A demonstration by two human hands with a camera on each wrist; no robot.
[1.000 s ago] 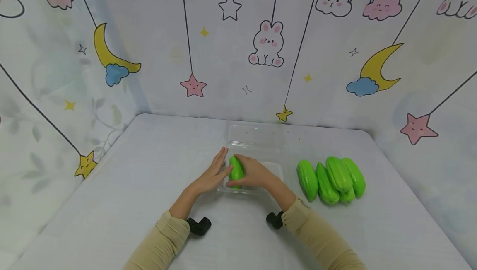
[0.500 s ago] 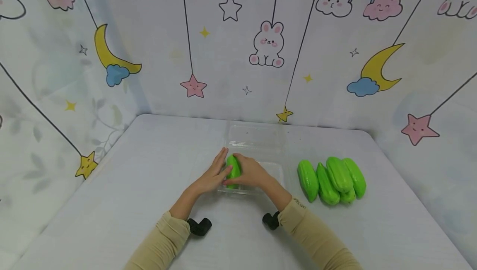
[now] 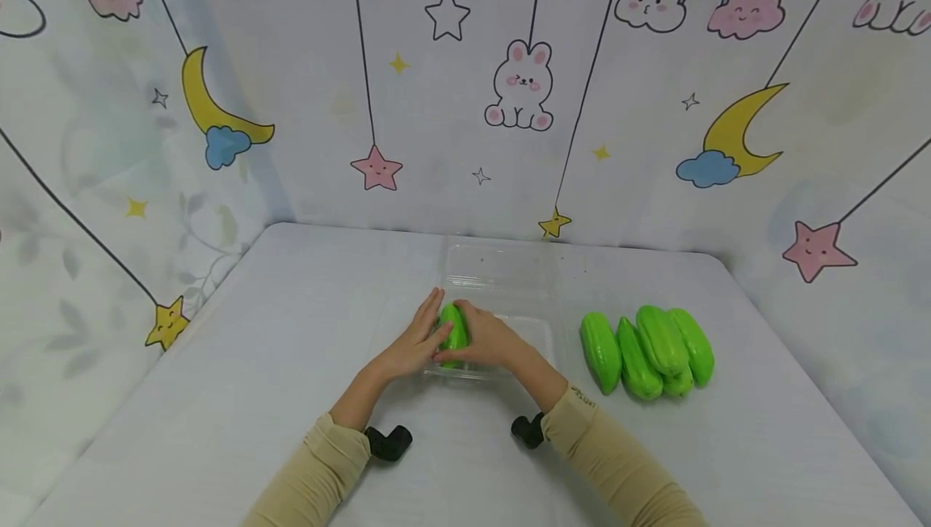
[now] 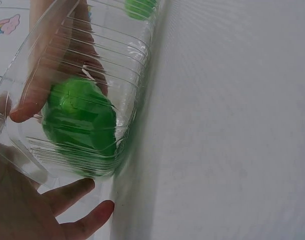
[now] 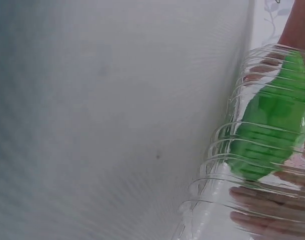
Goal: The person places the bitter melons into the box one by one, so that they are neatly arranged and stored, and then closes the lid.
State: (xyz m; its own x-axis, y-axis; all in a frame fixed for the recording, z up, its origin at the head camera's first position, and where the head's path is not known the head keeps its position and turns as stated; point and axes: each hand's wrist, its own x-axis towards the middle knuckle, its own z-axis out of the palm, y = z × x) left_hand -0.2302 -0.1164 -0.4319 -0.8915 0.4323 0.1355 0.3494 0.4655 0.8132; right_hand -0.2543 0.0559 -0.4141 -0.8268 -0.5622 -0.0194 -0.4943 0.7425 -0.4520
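Observation:
A clear plastic box [image 3: 534, 333] lies on the white table, its hinged lid [image 3: 494, 264] laid back behind it. Inside the box, at its left end, is a bright green, ridged, gourd-like vegetable [image 3: 454, 333], also seen through the clear wall in the left wrist view [image 4: 80, 122] and right wrist view. My right hand [image 3: 490, 337] holds this vegetable between thumb and fingers. My left hand [image 3: 410, 345] is at the box's left side, fingers extended outside the wall and thumb over the rim near the vegetable. In the left wrist view its fingers [image 4: 72, 197] are spread.
Several more green gourd-like vegetables [image 3: 662, 341] lie in a pile to the right of the box, one [image 3: 601, 352] at the pile's left side. Black wrist-worn pieces [image 3: 389, 442] stick out from both sleeves. A patterned white cloth wall [image 3: 465, 107] stands behind the table.
My right hand has shifted slightly left with the green vegetable, bringing it closer to the box's left wall. My left hand has stayed in place, and the pile has not moved.

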